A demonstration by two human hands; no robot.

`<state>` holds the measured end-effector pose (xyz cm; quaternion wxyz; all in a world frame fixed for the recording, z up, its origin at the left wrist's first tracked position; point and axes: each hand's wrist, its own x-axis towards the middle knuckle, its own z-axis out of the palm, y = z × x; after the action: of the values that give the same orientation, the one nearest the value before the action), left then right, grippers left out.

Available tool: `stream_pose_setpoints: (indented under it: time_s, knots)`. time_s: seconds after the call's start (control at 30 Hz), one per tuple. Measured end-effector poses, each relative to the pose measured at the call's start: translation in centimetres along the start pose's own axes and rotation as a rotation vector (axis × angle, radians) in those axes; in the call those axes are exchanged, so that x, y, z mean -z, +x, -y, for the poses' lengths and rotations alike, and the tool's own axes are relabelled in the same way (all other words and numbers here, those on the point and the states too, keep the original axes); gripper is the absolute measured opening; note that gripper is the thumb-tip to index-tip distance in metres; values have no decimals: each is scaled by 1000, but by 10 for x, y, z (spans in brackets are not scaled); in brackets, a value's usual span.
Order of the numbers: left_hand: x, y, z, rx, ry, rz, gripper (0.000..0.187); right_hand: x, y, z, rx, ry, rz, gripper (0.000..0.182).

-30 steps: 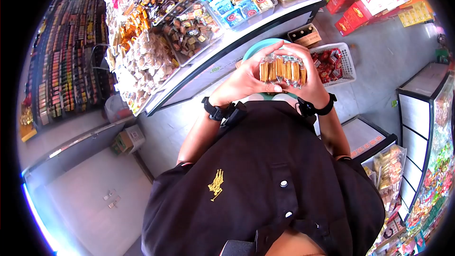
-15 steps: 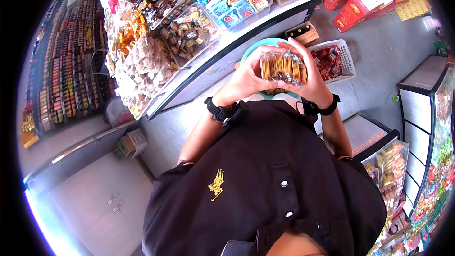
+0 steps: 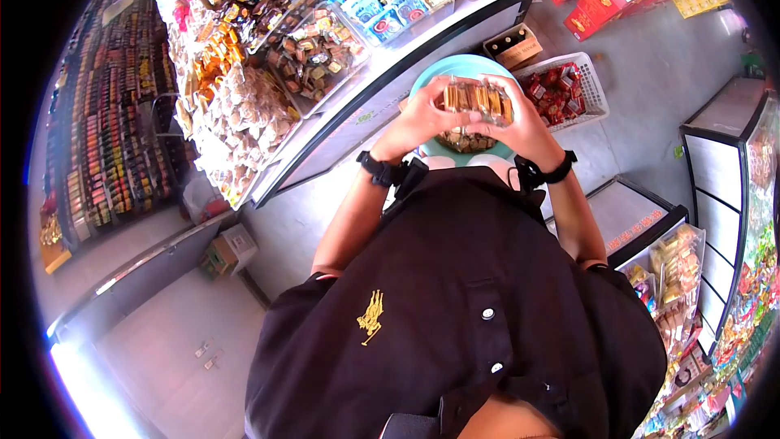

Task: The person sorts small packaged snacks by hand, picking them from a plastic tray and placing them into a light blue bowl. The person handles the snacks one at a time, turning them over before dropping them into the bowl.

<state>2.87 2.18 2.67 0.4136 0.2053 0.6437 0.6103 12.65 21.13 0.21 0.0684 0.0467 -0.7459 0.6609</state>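
Between my two hands is a row of wrapped snack packets (image 3: 478, 99), orange-brown in clear, shiny film and standing side by side. My left hand (image 3: 424, 120) is closed round the left end of the row. The right end is gripped by my right hand (image 3: 522, 123), and both thumbs lie along the near side. Directly beneath is a turquoise basin (image 3: 465, 62) with more wrapped packets (image 3: 465, 143) in it, partly hidden by my hands.
A counter (image 3: 382, 85) with trays of wrapped snacks runs along the far left. To the right of the basin are a white basket (image 3: 600, 97) of red packets and a small carton (image 3: 520, 50). Red boxes (image 3: 597, 8) stand farther back; a low cabinet (image 3: 621, 215) is near my right elbow.
My hands and the held packets have moved slightly left and tilted. More of the turquoise basin and the packets inside it now shows.
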Motion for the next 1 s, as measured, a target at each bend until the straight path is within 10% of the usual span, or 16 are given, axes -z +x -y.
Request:
stream_pose_setpoints:
  time_s: [0.5, 0.7, 1.0]
  knots:
    - [50, 10, 201, 720, -756, -58, 61, -50, 21, -167, -772, 225, 563, 52]
    - [69, 4, 234, 741, -878, -166, 60, -89, 33, -181, -996, 365, 481, 37]
    - [109, -13, 343, 557, -987, -136, 35, -105, 58, -213, -1070, 86, 526, 77]
